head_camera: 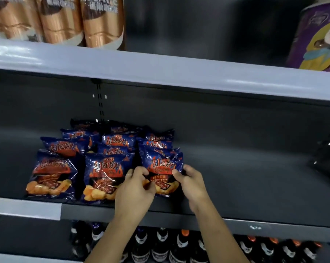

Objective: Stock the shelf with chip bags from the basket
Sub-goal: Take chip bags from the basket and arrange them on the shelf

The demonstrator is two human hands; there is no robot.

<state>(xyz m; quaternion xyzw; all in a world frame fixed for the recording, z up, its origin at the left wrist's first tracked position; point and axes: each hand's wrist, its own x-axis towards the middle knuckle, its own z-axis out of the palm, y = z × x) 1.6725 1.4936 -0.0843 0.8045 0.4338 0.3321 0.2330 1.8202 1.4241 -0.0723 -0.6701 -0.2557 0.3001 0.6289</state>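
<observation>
Several dark blue chip bags with orange flame print stand in three rows on the dark middle shelf (236,179). The front bag of the right row (163,168) is held between both hands. My left hand (136,188) grips its left edge with curled fingers. My right hand (191,182) grips its right edge, thumb on the front. The front bag of the middle row (103,175) and the front bag of the left row (50,173) stand beside it. The basket is out of view.
The shelf stretches bare to the right of the bags. Above, a grey shelf edge (160,73) carries copper-coloured coffee packs (65,19) and a purple tub (317,37). Below the shelf lip stand several dark bottles (179,245).
</observation>
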